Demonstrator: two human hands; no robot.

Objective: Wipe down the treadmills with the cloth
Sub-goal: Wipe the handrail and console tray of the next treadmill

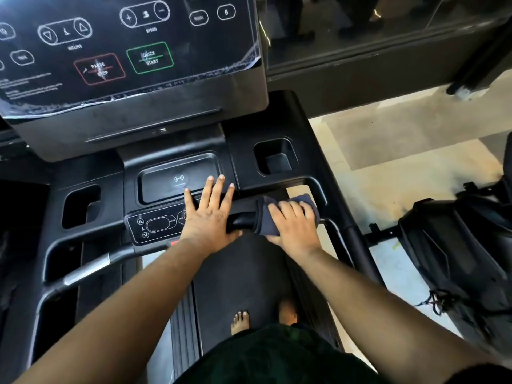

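Take the small control panel (159,224) at the front edge of the treadmill (279,115) console as your landmark. Left of it sits a cup recess (79,205); just behind it lies the flat charging tray (177,178). Your left hand (209,214) lies flat over the panel's right end, fingers straight and spread, fingertips reaching the tray's rim, gripping nothing. Right of the panel, your right hand (295,224) curls around the dark cloth (267,217), which is wrapped over the black handlebar (242,220). Below the panel, your bare feet (240,321) stand on the belt (238,275).
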